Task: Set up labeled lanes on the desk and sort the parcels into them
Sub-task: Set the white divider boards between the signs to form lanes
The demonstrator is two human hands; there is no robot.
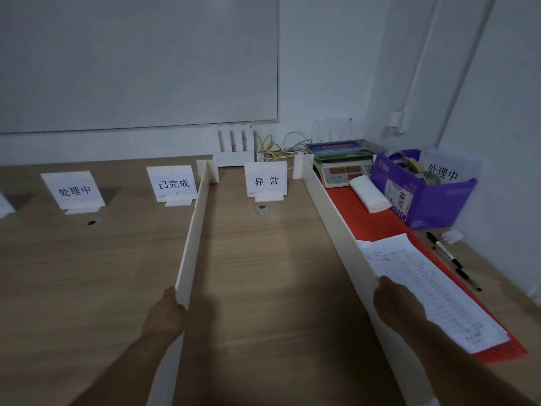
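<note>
Now we square up the two white dividers that fence the lane.

Our left hand (pixel 164 315) pinches the near end of the left divider (pixel 194 230); our right hand (pixel 395 303) is pressed against the right divider (pixel 328 206), grip unclear. We should keep both upright and parallel on the bench (pixel 257 273), the sign (pixel 265 180) centred between them. No parcels visible yet.
</note>
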